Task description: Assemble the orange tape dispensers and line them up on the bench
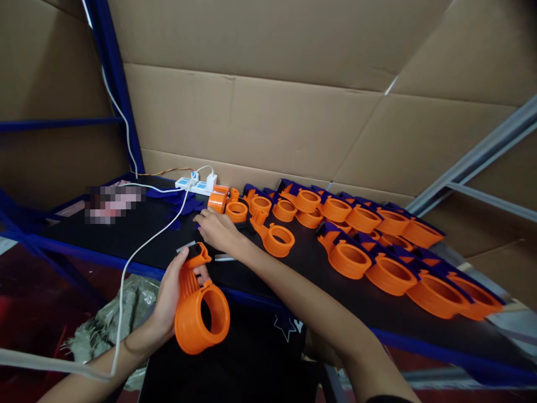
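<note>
My left hand (168, 296) is wrapped round an orange plastic ring part (201, 322) with a ribbed neck, holding it over the near edge of the table. A black and silver piece (192, 249) sits at the top of the neck, by my thumb. Farther in, my right hand (216, 229) is low over the black tabletop with its fingers bent together. Whatever is between those fingers is too small or hidden to name. Dark blue pieces (184, 202) lie just beyond it, and another orange ring part (278, 240) rests to its right.
Rows of orange ring parts with dark blue pieces (350, 260) cover the table's right side. A white power strip (201, 183) stands at the back. Its white cable (145, 246) hangs across my left side. Cardboard (268, 112) walls the back; a blue post (119, 89) rises at left.
</note>
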A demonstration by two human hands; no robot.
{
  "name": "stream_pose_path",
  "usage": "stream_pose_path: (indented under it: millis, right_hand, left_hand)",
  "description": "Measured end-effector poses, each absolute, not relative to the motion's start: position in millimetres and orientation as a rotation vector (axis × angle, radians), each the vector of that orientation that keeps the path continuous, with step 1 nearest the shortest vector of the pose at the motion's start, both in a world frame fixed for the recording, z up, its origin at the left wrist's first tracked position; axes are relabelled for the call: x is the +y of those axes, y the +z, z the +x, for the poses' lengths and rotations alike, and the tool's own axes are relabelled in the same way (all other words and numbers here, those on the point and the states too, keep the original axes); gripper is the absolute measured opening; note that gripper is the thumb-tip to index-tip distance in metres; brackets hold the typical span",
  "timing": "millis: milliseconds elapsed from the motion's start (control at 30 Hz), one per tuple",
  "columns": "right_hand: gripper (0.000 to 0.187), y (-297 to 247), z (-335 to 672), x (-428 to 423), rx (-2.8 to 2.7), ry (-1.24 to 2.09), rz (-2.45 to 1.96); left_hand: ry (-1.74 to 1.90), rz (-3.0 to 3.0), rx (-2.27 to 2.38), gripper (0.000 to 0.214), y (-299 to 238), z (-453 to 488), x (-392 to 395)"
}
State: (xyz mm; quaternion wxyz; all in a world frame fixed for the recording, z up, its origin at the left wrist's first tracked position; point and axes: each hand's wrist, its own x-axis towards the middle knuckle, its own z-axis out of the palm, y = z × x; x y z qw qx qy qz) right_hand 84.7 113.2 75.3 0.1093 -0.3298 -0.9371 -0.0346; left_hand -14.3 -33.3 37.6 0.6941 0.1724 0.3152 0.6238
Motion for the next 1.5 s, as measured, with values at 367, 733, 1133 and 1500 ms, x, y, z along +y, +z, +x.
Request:
stream_pose_path:
  millis: [367, 733, 1133, 1500]
  right_hand:
    - [0.04, 94, 101, 128, -2.84, 0.488, -1.023]
    - [0.037, 115, 150, 89, -2.218, 1.42, -0.671]
    - [0.04, 104, 174, 34, -2.018, 1.386, -0.948]
    - [0.042, 104, 162, 16, -2.201, 1.016, -1.147]
  left_hand:
    - [1.396, 0.389, 0.704, 0.036, 41, -13, -34]
    - [1.385, 0.386, 0.747, 0.04, 38, -13, -33]
    - [1.368, 0.567, 0.836, 0.044, 36, -6, -39]
    - [1.375, 0.589, 0.908, 0.045, 34, 1, -42]
